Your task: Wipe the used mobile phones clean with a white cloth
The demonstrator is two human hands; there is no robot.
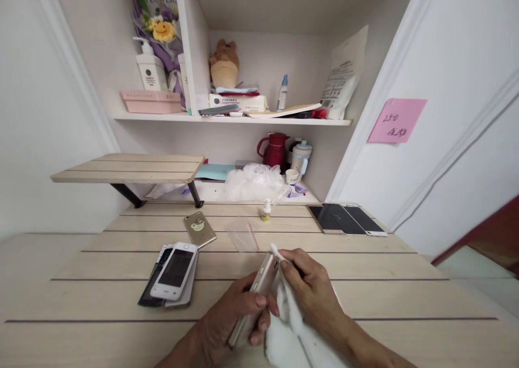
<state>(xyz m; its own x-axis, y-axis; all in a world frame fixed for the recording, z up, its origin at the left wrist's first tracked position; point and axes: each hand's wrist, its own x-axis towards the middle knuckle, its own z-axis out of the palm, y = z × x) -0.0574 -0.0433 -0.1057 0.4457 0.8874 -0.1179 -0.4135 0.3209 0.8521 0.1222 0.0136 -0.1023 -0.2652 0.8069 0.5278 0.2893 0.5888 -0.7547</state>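
A smartphone (265, 273) is gripped on edge in my left hand (233, 308), thumb on one side and fingers on the other. Its side buttons face up and left. My right hand (310, 287) pinches a white cloth (292, 325) against the phone's upper end. The rest of the cloth hangs down below that hand to the bottom of the view. Just beyond the hands lie a clear zip bag (241, 235) with a red strip and a small dropper bottle (266, 210), which stands upright.
Left of my hands, a white phone (174, 271) tops a small stack, with a gold phone (199, 229) behind it. Several dark-screened phones (344, 219) lie at the right back. A wooden riser (133, 165) stands at the left; shelves (239, 119) rise behind, holding a red jug (274, 151).
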